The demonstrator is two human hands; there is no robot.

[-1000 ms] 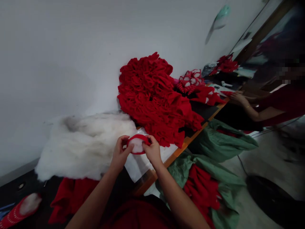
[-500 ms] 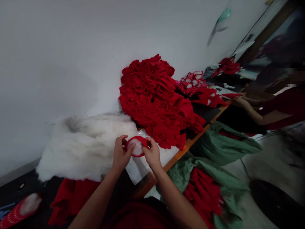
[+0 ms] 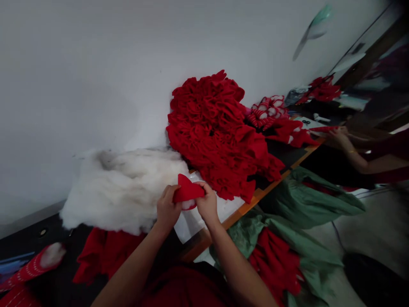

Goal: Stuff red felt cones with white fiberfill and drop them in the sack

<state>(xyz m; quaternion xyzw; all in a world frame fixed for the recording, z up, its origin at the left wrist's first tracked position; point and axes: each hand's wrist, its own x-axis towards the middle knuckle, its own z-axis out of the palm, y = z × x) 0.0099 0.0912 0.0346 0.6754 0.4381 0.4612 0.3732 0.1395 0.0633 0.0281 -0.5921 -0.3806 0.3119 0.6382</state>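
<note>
A small red felt piece [image 3: 188, 190] is stretched between both my hands, with a pointed corner standing up at its top. White stuffing and a red rim show under its lower edge. My left hand [image 3: 168, 207] pinches its left side, and my right hand [image 3: 207, 204] grips the right side. Just left of my hands lies a thick heap of white fiberfill [image 3: 128, 187]. A large pile of red felt pieces [image 3: 211, 128] rises behind them, against the wall.
Stuffed red-and-white patterned pieces [image 3: 47, 258] lie at lower left beside red cloth [image 3: 105, 256]. Green sacks [image 3: 306, 196] with red pieces sit off the table's wooden edge [image 3: 252, 203]. At far right another person's hand [image 3: 341, 135] holds a red piece near scissors [image 3: 306, 122].
The red piece has been turned: its round opening with stuffing faced up before, and now a red flap covers most of it. The view has shifted slightly left.
</note>
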